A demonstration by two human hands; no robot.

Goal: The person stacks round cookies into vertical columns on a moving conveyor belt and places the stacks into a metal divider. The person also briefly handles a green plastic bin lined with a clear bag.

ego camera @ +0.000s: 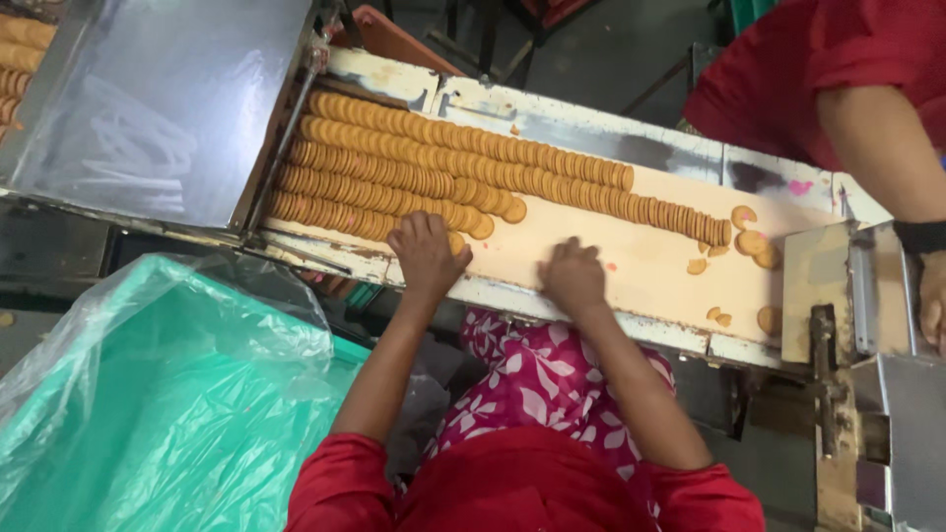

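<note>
Five rows golden round biscuits (414, 167), overlapped, apparently ridged.

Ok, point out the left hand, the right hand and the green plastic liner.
left hand (426, 253): head view, on the back of the hand.
right hand (572, 278): head view, on the knuckles.
green plastic liner (168, 394): head view, on its crumpled middle.
</note>
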